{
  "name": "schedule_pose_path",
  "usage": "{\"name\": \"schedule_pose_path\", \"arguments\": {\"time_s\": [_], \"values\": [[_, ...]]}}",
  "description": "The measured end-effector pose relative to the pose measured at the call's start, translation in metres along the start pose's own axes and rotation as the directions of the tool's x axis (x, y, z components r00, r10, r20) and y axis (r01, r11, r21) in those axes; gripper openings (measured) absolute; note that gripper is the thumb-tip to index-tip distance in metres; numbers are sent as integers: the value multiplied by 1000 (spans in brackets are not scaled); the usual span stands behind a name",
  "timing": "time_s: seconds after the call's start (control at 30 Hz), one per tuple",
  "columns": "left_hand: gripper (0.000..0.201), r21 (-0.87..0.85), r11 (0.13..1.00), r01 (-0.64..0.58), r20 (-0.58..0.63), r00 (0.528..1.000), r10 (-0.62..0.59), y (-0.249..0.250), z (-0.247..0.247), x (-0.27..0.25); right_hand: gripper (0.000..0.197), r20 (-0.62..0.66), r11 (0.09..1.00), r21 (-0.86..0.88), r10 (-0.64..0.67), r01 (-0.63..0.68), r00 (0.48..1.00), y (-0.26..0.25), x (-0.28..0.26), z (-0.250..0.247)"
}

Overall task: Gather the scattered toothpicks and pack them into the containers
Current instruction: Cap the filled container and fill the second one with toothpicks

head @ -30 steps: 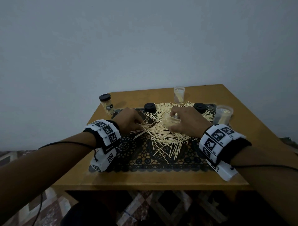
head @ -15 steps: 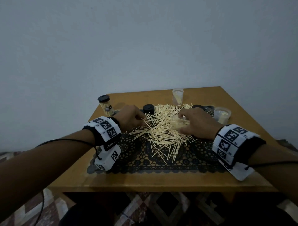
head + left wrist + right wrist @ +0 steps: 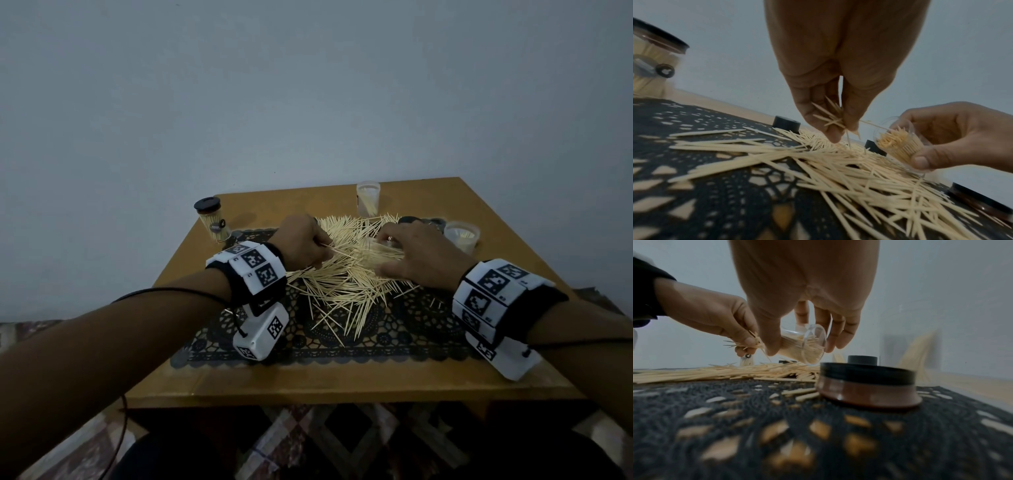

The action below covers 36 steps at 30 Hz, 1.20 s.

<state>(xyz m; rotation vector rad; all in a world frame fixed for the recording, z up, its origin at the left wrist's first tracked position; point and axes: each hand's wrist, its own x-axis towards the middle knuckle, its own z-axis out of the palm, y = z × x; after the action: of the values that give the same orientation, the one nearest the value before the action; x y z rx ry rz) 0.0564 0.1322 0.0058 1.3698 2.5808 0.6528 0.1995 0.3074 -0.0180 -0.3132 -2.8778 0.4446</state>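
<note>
Head view is showing the wooden bench (image 3: 342, 380) carrying a dark lace mat (image 3: 376, 335), and every place below is being given relative to that mat. Lying across its far middle is the heap of loose toothpicks (image 3: 346, 274), spreading toward the near edge. Above the heap's right side, the right hand (image 3: 416, 253) is curling its grip around a small clear container (image 3: 900, 144), tilted with its mouth facing left and already packed with toothpicks; thumb below, fingers on top. Above the heap's left side, the left hand (image 3: 303, 245) is holding a narrow grip, thumb and fingertips pinching a small bundle of toothpicks (image 3: 831, 119) just beside the container's mouth. Compared with half a second ago, the left hand is sitting further in over the heap and now hiding the black cap (image 3: 786, 124) in the head view, while the right hand is sitting slightly further back. Off the mat's far left corner a capped jar (image 3: 212, 219) is standing upright; beyond the far edge an open cup (image 3: 368, 198) is standing, and off the far right corner another open cup (image 3: 460, 236). On the mat's right part, a black-and-brown lid (image 3: 869, 384) is resting flat.
</note>
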Motion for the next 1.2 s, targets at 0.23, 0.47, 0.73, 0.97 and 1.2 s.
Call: {"name": "schedule_pose_path", "arguments": {"time_s": [0.23, 0.47, 0.73, 0.97, 1.2], "values": [[14, 12, 998, 64, -99, 993, -62, 13, 12, 3, 49, -2, 1000, -27, -5, 5, 1000, -8, -1, 1], [13, 85, 995, 54, -105, 994, -45, 20, 12, -3, 53, -37, 993, -115, -5, 1, 999, -25, -1, 8], [15, -13, 999, -49, 35, 998, 50, 13, 4, -11, 51, -6, 996, -83, -11, 11, 1000, -13, -1, 2], [24, 84, 982, -169, 61, 985, 164, 18, 6, -5, 47, 10, 998, -38, -50, 50, 999, -5, 1, 2], [21, 26, 991, -134, 33, 991, 133, 19, 8, 5, 48, 28, 998, -3, -58, 59, 998, -3, 2, 2]]}}
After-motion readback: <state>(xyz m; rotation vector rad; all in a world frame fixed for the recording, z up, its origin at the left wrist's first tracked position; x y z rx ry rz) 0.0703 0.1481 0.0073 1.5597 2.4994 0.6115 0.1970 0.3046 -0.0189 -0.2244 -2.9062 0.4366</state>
